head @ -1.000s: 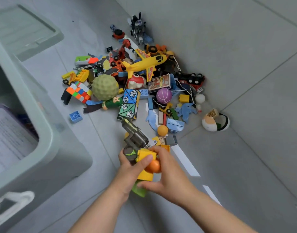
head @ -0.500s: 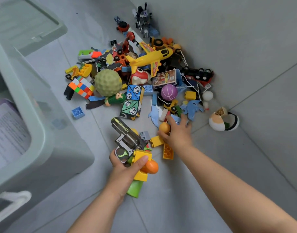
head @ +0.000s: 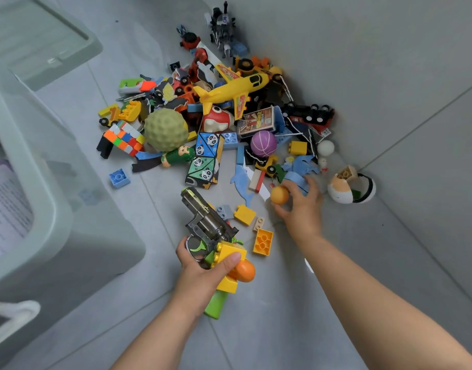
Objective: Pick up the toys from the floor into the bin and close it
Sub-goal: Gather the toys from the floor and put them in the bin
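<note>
this was a home, a play corner by the look of it: a heap of toys (head: 216, 124) lay on a grey tiled floor (head: 256, 329) against a plain wall (head: 363, 49), with a plastic bin (head: 50, 204) and its lid (head: 42, 41) close by.

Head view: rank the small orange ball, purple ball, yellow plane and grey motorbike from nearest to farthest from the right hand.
1. small orange ball: in the grip of the right hand, on its left side.
2. purple ball: just ahead, slightly left.
3. yellow plane: farther ahead and left.
4. grey motorbike: farthest, at the top of the view.
</note>
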